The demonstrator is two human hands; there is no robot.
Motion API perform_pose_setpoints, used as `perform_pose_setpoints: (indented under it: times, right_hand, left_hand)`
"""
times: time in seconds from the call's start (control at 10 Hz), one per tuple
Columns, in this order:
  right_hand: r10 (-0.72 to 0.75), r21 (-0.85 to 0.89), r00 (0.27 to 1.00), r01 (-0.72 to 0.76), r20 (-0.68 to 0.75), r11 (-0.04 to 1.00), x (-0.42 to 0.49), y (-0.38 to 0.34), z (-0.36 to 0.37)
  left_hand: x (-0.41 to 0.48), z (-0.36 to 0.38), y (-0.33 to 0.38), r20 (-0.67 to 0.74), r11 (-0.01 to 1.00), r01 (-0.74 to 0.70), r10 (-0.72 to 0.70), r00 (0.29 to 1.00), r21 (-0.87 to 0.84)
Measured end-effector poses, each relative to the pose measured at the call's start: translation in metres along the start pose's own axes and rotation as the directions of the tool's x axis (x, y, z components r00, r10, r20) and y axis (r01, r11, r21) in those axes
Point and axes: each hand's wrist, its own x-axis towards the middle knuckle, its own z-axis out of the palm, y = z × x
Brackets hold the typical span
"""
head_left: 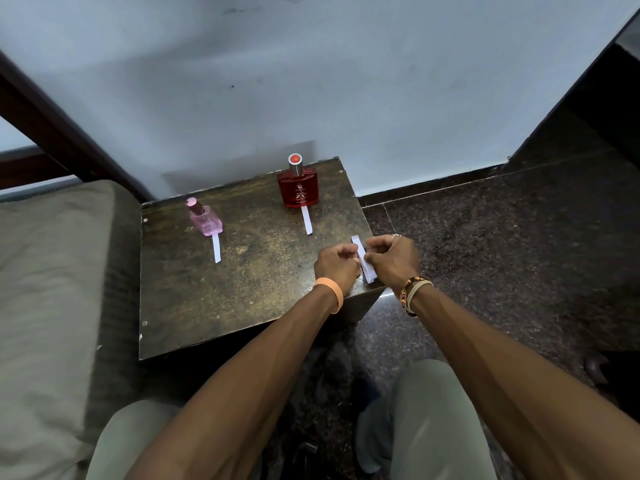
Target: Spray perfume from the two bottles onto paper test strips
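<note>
Pale wall (311, 81) is seen behind a dark, worn desk (207, 299), which is set between a grey mattress (52, 271) and a speckled floor (502, 237). At the back of the desk a pink bottle (205, 218) is stood on the left and a red bottle (298, 187) on the right, both upright, capped and well apart. "ZX" can be read on the red label; the rest is too small.

A left strip (216, 249) is laid flat in front of the pink bottle and a right strip (307, 220) in front of the red one. Whether their far ends are tucked under the bases or only touch them cannot be told.

At the desk's near right corner a white paper (363, 261) is pinched between the curled fingers of the left hand (337, 263) and the right hand (393, 259). Its middle is covered by the fingers, so only its two ends are shown; one strip or several cannot be made out. Grey-clad knees are cut off by the bottom edge.
</note>
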Motion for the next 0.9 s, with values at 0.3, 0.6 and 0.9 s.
perform_pose_setpoints:
  times: [0.3, 0.6, 0.9]
  right_hand:
    - [0.015, 0.009, 1.000, -0.015, 0.008, 1.000, 0.001, 0.002, 0.002]
    - [0.008, -0.001, 1.000, -0.008, -0.002, 1.000, 0.001, 0.001, 0.003]
    - [0.012, -0.024, 0.999, -0.013, -0.043, 1.000, -0.005, -0.001, 0.001]
  left_hand:
    - [0.001, -0.001, 0.000, 0.025, 0.999, 0.021, -0.020, 0.999, -0.037]
    - [0.000, -0.003, 0.002, 0.040, 0.999, 0.033, -0.031, 0.999, -0.034]
    - [-0.010, -0.015, 0.008, 0.065, 1.000, 0.027, -0.027, 0.998, 0.008]
